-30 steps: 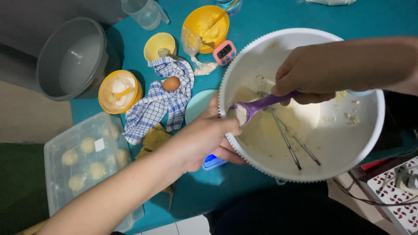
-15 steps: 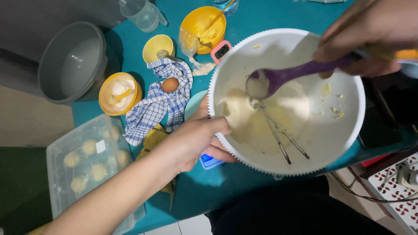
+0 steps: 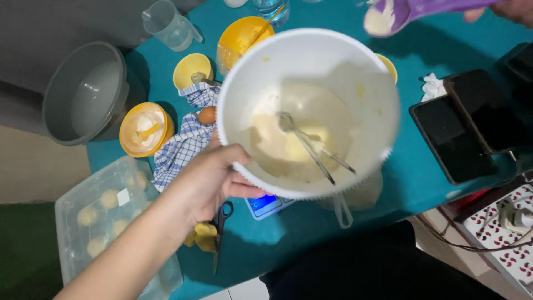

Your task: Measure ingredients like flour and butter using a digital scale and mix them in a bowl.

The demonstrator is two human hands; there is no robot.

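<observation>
Overhead, a large white mixing bowl [image 3: 311, 61] of pale batter dominates a teal table [image 3: 422, 183], a metal whisk [image 3: 311, 150] resting inside. The left hand [image 3: 208, 180] grips its near rim, thumb hooked over the edge. At top right, the right hand [image 3: 513, 10], mostly out of frame, clasps a batter-coated purple spatula [image 3: 405, 12].

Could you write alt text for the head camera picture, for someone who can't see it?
Seen from above, a left hand grips the rim of a large white bowl of pale batter with a whisk resting inside, while the right hand lifts a purple spatula at the top edge. Yellow bowls, an egg on a checked cloth and a grey tub crowd the teal table.
</observation>
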